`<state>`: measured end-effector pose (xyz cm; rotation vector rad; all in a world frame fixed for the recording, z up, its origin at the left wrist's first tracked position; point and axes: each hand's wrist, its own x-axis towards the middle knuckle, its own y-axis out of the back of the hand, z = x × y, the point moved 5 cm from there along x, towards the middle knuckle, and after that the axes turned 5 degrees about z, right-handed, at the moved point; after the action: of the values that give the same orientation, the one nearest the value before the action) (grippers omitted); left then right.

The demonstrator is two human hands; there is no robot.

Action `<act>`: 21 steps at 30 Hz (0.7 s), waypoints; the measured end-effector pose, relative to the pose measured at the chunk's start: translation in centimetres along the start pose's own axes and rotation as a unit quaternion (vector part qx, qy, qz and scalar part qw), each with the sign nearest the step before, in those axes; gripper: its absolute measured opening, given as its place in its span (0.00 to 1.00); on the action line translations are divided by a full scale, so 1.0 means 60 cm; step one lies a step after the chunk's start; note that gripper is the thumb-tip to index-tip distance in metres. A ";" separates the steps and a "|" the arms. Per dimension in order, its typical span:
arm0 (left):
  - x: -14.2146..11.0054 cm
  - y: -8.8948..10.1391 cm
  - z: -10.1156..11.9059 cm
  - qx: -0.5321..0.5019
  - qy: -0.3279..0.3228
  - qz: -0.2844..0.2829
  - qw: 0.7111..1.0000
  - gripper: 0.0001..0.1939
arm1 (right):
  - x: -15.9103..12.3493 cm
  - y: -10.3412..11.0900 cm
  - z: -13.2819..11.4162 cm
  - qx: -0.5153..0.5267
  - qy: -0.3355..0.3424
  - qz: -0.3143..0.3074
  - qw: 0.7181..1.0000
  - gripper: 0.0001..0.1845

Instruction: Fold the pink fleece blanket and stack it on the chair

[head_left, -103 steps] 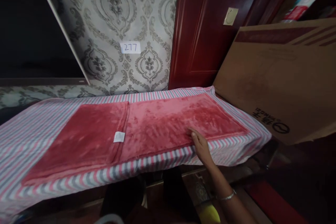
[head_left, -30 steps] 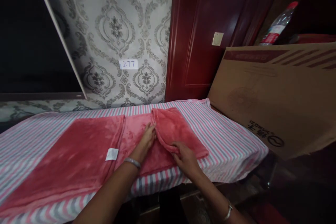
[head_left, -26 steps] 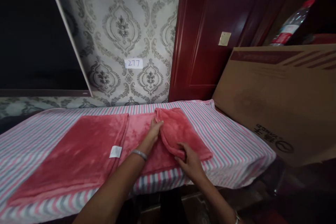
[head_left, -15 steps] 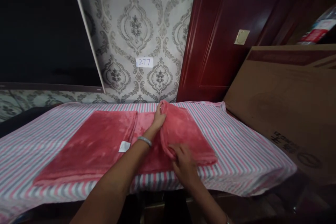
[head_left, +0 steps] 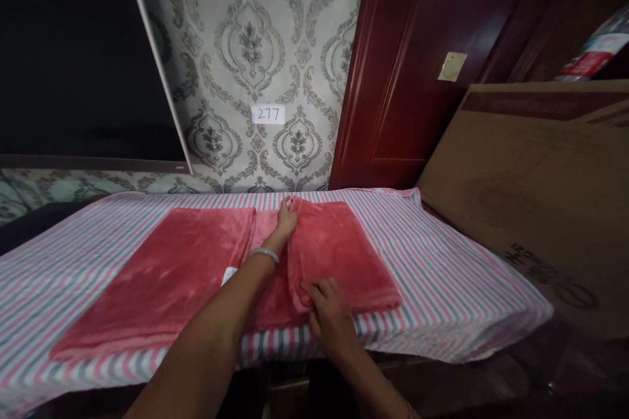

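Left hand (head_left: 286, 219) and right hand (head_left: 329, 314) on a folded pink blanket (head_left: 344, 255)
Both open, left at the far corner, right at the near edge; the long axis runs near to far on the striped sheet (head_left: 457, 321).

L hand (head_left: 286, 219) stretched far fwd, fingers together & pointing away, L forearm (head_left: 206, 334) angling in from lower L, while R hand (head_left: 329, 314) sits nearer & to its R, palm down, fingers spread, both hands open, not touching.
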<state>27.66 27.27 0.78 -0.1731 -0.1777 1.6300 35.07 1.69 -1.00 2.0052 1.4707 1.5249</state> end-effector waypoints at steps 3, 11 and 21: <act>0.010 0.022 0.002 0.043 -0.009 0.041 0.998 0.43 | 0.005 -0.007 -0.015 0.021 0.016 -0.017 1.000 0.32; 0.007 0.068 -0.018 0.105 0.036 0.056 0.992 0.48 | -0.007 -0.039 -0.020 0.014 0.010 -0.096 0.995 0.28; -0.038 0.041 0.033 0.206 -0.082 0.029 0.975 0.41 | 0.006 -0.012 -0.018 0.088 0.040 -0.120 0.988 0.19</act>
<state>24.97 24.83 2.20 0.2766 0.0422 1.7030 33.78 1.93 -0.82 1.7929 1.8623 1.4322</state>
